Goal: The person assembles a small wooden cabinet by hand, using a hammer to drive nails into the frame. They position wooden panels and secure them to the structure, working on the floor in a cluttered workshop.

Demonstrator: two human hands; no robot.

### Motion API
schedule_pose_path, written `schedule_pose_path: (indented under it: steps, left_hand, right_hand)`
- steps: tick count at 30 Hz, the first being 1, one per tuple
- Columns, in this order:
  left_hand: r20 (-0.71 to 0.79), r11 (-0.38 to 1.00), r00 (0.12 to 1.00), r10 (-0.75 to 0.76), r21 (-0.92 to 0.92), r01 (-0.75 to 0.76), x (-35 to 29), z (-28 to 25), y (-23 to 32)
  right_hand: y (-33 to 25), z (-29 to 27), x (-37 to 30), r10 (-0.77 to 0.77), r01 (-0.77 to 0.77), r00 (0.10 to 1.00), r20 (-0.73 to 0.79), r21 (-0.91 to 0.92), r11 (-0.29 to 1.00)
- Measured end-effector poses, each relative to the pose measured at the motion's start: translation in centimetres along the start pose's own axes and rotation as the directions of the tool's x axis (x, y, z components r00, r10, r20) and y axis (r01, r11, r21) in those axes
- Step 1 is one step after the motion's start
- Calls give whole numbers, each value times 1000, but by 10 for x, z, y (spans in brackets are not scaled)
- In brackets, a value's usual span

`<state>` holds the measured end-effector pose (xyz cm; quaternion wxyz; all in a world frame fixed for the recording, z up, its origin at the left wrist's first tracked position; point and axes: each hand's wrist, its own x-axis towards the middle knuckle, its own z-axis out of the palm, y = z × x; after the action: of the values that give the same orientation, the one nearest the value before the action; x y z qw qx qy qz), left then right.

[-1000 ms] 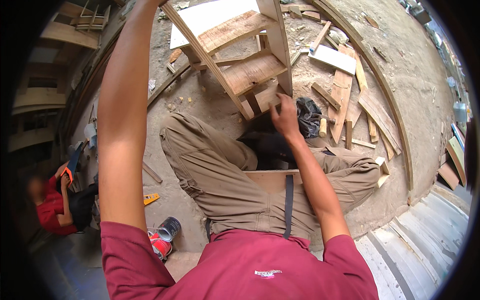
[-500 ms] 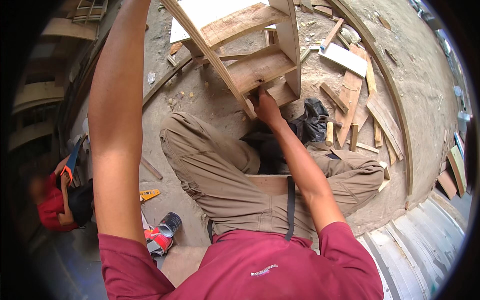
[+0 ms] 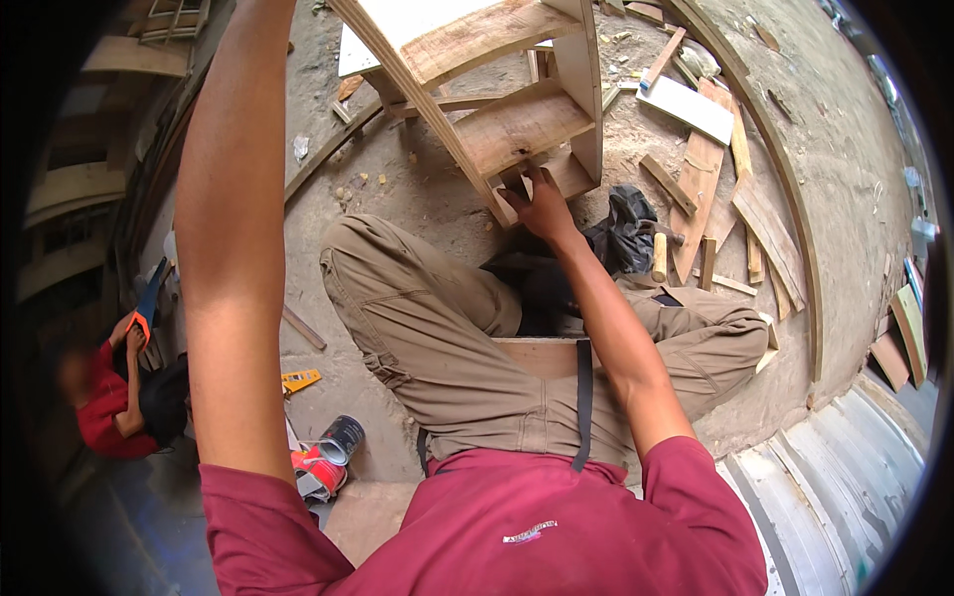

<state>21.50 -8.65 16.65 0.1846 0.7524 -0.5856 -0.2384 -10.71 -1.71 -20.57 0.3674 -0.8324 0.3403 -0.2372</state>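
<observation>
A tall, narrow shelf unit of unpainted light-brown wood [image 3: 423, 117] stands at the far middle of the scene, slanting away from the seated person, its near end just beyond the crossed legs in khaki trousers [image 3: 437, 328]. The bare right hand [image 3: 545, 211] reaches into this near end, thumb and forefinger parted beside the lowest compartment; whether the fingers grip the wood or only touch it, I cannot tell. The left forearm [image 3: 234, 228] stretches to the far left, and the left hand lies beyond the edge of view, so its grip cannot be told.

Just right of the right hand sits a crumpled black plastic bag [image 3: 628, 233], with a short, pale wooden handle [image 3: 660, 256] beside it. Farther right, loose planks [image 3: 701, 164] and a white rectangular board [image 3: 686, 109] lie on the dusty grey ground, and a long wooden strip [image 3: 795, 219] runs along their right side. Near left, a dark cylindrical can [image 3: 343, 439] is tipped over next to a red object [image 3: 320, 475]. At the far left edge, a co-worker in a red shirt [image 3: 104, 407] holds a blue-bladed, orange-handled saw [image 3: 151, 293].
</observation>
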Motion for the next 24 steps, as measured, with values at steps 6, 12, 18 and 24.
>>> schedule_pose_path:
  steps: [6,12,18,24]
  left_hand:
    - [-67,984,991,-113,129,121,-13,-10,7]
    - [-5,989,989,-146,24,146,-29,-24,-31]
    - [-185,962,948,-258,-137,235,-131,-29,-92]
    - [-280,760,857,-432,-624,180,-244,14,-169]
  right_hand:
    - [82,30,-47,606,-562,741,-289,225,796]
    - [141,70,-17,844,-787,506,177,494,368]
    - [96,14,-39,763,-698,618,-190,314,643]
    - [47,-131,-1,393,-349,812,-431,180,920]
